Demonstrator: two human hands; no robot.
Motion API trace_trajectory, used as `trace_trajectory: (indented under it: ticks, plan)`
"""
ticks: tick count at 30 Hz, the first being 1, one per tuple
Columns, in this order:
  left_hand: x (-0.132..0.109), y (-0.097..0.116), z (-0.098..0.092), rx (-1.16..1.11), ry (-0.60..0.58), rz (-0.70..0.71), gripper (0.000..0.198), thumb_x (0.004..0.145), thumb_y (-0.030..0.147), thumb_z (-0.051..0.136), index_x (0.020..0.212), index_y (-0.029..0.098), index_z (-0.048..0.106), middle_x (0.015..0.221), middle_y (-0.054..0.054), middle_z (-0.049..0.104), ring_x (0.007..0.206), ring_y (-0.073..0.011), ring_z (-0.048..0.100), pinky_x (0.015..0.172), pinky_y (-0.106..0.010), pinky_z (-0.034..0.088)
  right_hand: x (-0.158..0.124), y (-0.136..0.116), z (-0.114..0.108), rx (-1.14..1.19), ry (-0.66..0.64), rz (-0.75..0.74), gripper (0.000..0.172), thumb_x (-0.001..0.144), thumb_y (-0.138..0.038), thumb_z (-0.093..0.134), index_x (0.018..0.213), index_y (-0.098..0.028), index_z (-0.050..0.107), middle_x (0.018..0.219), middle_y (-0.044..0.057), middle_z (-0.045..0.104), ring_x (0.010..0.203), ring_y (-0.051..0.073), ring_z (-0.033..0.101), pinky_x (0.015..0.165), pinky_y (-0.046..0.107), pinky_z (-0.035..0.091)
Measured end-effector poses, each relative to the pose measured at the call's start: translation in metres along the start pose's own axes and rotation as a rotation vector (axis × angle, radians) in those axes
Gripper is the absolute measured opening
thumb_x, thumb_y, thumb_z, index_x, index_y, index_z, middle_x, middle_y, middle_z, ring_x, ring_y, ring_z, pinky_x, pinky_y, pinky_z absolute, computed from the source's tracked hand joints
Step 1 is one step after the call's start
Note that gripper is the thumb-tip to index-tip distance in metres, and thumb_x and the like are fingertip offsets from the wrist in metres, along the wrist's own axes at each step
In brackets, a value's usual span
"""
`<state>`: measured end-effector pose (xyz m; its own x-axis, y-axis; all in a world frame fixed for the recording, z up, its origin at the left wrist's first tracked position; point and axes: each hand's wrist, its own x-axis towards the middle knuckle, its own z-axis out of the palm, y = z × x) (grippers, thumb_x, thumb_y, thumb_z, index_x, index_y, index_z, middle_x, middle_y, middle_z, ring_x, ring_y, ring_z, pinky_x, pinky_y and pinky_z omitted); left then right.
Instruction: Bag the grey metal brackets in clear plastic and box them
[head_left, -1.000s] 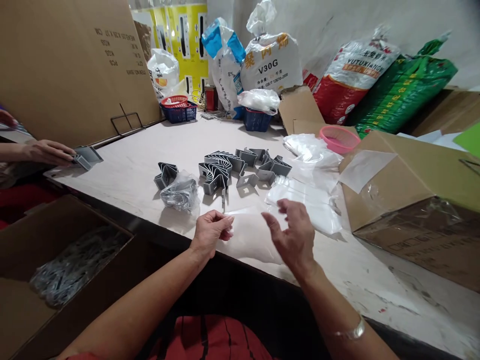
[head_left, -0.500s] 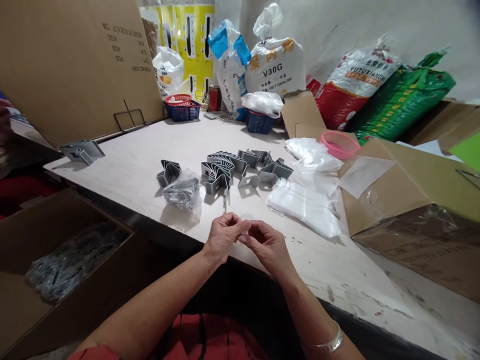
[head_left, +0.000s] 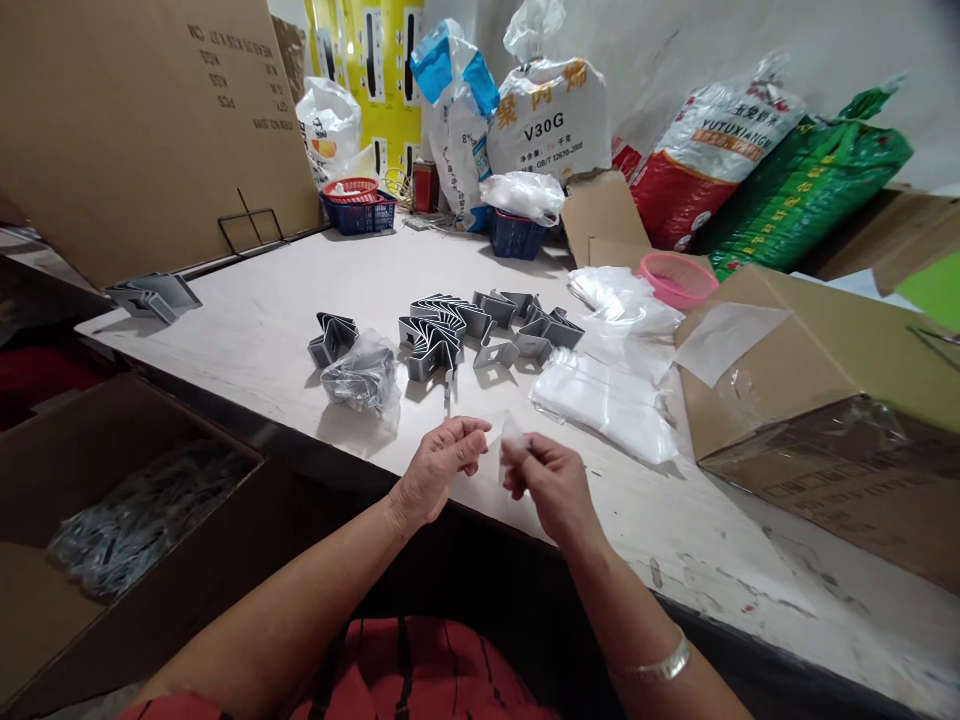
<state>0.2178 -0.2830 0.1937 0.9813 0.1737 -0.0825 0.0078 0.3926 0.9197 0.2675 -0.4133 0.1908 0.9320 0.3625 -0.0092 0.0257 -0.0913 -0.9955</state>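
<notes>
- Right hand [head_left: 551, 490]: grip pinched together on a small piece of clear plastic [head_left: 511, 445].
- Left hand [head_left: 439, 470]: grip open, just beside it.
- Grey metal brackets [head_left: 442, 335] lie farther along the counter [head_left: 225, 300].

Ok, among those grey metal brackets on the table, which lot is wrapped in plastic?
The bundle in clear plastic, at the front left of the group, closest to the left hand; the other brackets lie bare.

A white V30G sack [head_left: 549, 125] stands beside a red-and-white YUTUXIANGMI sack [head_left: 712, 155] and a green woven sack [head_left: 806, 190]. A blue plastic basket [head_left: 360, 214] and a pink plastic strainer [head_left: 679, 280] sit apart, and a taped cardboard box [head_left: 795, 370] lies at right.
</notes>
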Motion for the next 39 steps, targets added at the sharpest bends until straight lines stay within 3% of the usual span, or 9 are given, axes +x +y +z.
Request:
trace_trajectory:
  ticks: [4, 8, 13, 17, 20, 25, 32, 36, 39]
  plan:
    - [-0.008, -0.012, 0.012, 0.314, -0.006, 0.093, 0.045, 0.047, 0.026, 0.076, 0.086, 0.017, 0.055, 0.085, -0.002, 0.053, 0.078, -0.0133, 0.049, 0.064, -0.023, 0.040, 0.017, -0.016, -0.004, 0.369, -0.007, 0.143, 0.026, 0.064, -0.038, 0.067, 0.061, -0.016, 0.053, 0.048, -0.003, 0.055, 0.043, 0.009, 0.051, 0.044, 0.021, 0.045]
    - [-0.005, -0.021, 0.021, 0.346, 0.005, 0.077, 0.017, 0.064, 0.025, 0.063, 0.070, 0.017, 0.049, 0.062, 0.005, 0.045, 0.058, -0.0084, 0.046, 0.053, -0.021, 0.038, 0.030, -0.028, -0.004, 0.540, -0.012, 0.240, 0.023, 0.060, -0.028, 0.071, 0.062, -0.016, 0.052, 0.051, -0.003, 0.057, 0.052, 0.012, 0.060, 0.051, 0.024, 0.052]
    - [0.001, -0.020, 0.024, 0.221, 0.019, -0.147, 0.010, 0.063, 0.021, 0.058, 0.064, 0.015, 0.050, 0.055, 0.003, 0.055, 0.045, -0.0077, 0.050, 0.045, -0.020, 0.040, 0.042, -0.026, -0.004, 0.631, 0.053, 0.184, 0.022, 0.064, -0.025, 0.070, 0.061, -0.016, 0.049, 0.058, -0.002, 0.058, 0.067, 0.014, 0.064, 0.073, 0.030, 0.053]
    - [0.005, -0.013, 0.019, 0.079, 0.082, -0.301, 0.019, 0.056, 0.022, 0.068, 0.060, 0.013, 0.052, 0.051, -0.002, 0.060, 0.038, -0.0081, 0.050, 0.038, -0.019, 0.038, 0.039, -0.019, -0.013, 0.462, -0.034, 0.023, 0.025, 0.066, -0.036, 0.068, 0.073, -0.017, 0.053, 0.074, 0.000, 0.059, 0.083, 0.018, 0.063, 0.079, 0.036, 0.051]
    - [0.010, -0.008, 0.013, 0.017, 0.129, -0.370, 0.030, 0.050, 0.028, 0.074, 0.054, 0.014, 0.049, 0.047, -0.002, 0.059, 0.034, -0.0076, 0.048, 0.035, -0.018, 0.034, 0.022, -0.014, -0.021, 0.166, 0.061, -0.154, 0.023, 0.072, -0.038, 0.062, 0.084, -0.019, 0.055, 0.082, 0.001, 0.059, 0.084, 0.017, 0.060, 0.076, 0.035, 0.050]
    - [0.014, -0.007, 0.011, 0.036, 0.161, -0.307, 0.039, 0.047, 0.036, 0.076, 0.047, 0.015, 0.043, 0.037, 0.002, 0.051, 0.027, -0.0035, 0.036, 0.030, -0.017, 0.022, -0.006, -0.006, -0.025, -0.319, 0.075, -0.376, 0.018, 0.074, -0.035, 0.059, 0.082, -0.020, 0.058, 0.080, 0.002, 0.060, 0.074, 0.015, 0.056, 0.070, 0.030, 0.047]
    - [0.014, -0.007, 0.011, 0.120, 0.049, -0.220, 0.043, 0.050, 0.045, 0.073, 0.044, 0.016, 0.041, 0.034, 0.004, 0.044, 0.027, -0.0015, 0.028, 0.032, -0.018, 0.015, -0.003, 0.005, -0.019, -0.228, -0.098, -0.191, 0.023, 0.069, -0.039, 0.062, 0.074, -0.016, 0.060, 0.067, 0.001, 0.057, 0.062, 0.012, 0.051, 0.058, 0.026, 0.042]
    - [0.010, 0.000, 0.005, 0.332, -0.022, -0.213, 0.039, 0.055, 0.042, 0.069, 0.044, 0.018, 0.040, 0.035, 0.005, 0.040, 0.030, -0.0037, 0.028, 0.034, -0.019, 0.017, 0.007, 0.006, -0.026, -0.227, -0.080, -0.146, 0.019, 0.073, -0.035, 0.058, 0.068, -0.016, 0.059, 0.063, 0.000, 0.057, 0.059, 0.012, 0.050, 0.057, 0.025, 0.041]
    - [0.006, 0.003, 0.003, 0.715, 0.043, -0.059, 0.036, 0.058, 0.030, 0.066, 0.040, 0.018, 0.037, 0.038, 0.005, 0.034, 0.038, -0.0074, 0.035, 0.041, -0.020, 0.026, 0.011, 0.003, -0.028, -0.546, 0.035, -0.390, 0.015, 0.077, -0.027, 0.050, 0.068, -0.017, 0.057, 0.066, 0.002, 0.057, 0.059, 0.013, 0.050, 0.056, 0.025, 0.040]
